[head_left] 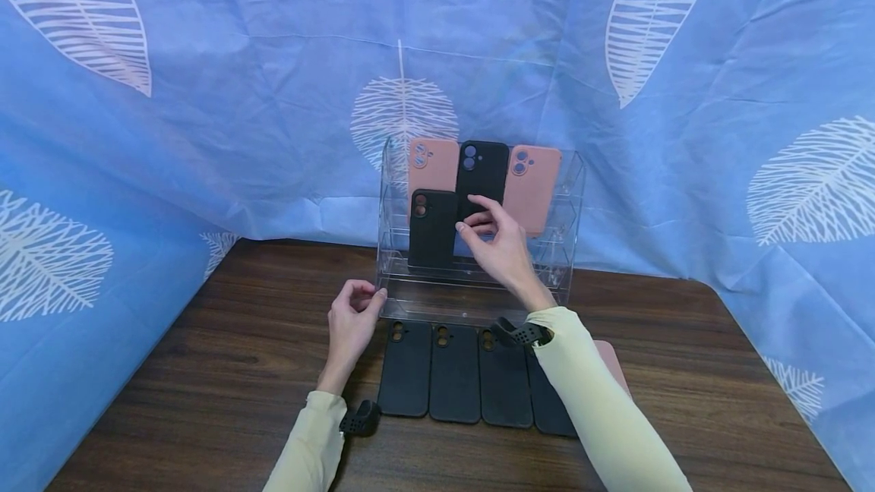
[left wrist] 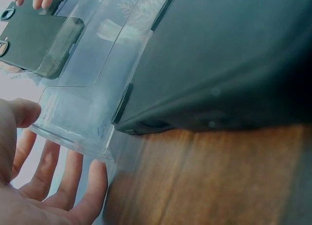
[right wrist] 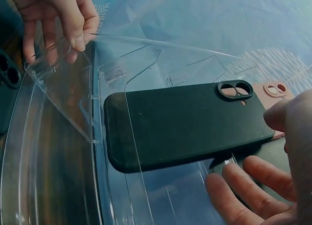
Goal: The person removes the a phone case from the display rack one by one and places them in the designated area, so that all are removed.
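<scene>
A clear tiered display stand (head_left: 437, 310) holds phone cases. Its back tier carries a pink case (head_left: 435, 162), a black case (head_left: 489, 154) and another pink case (head_left: 536, 192). One black phone case (head_left: 433, 232) leans upright on a lower tier at the left, overlapping the pink one behind. My left hand (head_left: 353, 319) grips the stand's front left corner, thumb and fingers on either side of the clear panel (left wrist: 73, 112). Just right of the lower black case (right wrist: 180, 125), my right hand (head_left: 501, 244) hovers with loosely bent fingers and nothing between them.
Several black phone cases (head_left: 454, 374) lie in a row on the dark wood table (head_left: 246, 355) before the stand. My right sleeve (head_left: 601, 401) partly covers that row and a pink case (head_left: 612, 361). A blue leaf-patterned cloth (head_left: 273, 97) hangs behind.
</scene>
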A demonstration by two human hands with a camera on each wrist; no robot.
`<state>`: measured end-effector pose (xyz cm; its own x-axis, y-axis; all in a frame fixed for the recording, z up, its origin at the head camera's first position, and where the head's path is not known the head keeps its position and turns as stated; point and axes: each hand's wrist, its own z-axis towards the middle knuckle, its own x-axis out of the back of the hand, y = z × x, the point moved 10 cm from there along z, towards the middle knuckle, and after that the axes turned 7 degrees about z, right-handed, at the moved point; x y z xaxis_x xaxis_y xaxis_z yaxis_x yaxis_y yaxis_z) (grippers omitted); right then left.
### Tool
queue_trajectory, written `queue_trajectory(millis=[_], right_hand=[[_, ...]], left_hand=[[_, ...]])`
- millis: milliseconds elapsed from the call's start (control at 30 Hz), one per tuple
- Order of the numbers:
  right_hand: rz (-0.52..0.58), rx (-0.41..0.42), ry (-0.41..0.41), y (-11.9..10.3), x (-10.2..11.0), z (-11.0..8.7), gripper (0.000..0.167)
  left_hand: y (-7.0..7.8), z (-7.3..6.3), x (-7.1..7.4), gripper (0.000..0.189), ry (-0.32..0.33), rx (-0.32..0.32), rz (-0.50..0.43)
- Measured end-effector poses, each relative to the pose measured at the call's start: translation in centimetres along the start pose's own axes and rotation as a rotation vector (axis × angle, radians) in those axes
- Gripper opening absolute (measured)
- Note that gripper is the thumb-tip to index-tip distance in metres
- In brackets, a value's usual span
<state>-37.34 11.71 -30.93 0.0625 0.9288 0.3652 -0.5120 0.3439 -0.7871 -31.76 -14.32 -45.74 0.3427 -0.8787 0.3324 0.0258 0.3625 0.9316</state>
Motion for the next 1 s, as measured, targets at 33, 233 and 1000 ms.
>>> queue_trajectory(millis=[33, 233, 1000], right_hand=[[-0.002, -0.005, 0.000, 0.0, -0.1, 0.1, 0.050], [-0.018, -0.029, -0.001, 0.0, -0.7, 0.4, 0.053], [-0.039, -0.012, -0.030, -0.5, -2.0, 0.4, 0.051]], left_hand=[[0.0, 0.0, 0.0, 0.023, 0.000, -0.001, -0.001], [0.0, 0.1, -0.1, 0.023, 0.002, 0.003, -0.004], [-0.1, 0.1, 0.0, 0.024, 0.007, 0.004, -0.003]])
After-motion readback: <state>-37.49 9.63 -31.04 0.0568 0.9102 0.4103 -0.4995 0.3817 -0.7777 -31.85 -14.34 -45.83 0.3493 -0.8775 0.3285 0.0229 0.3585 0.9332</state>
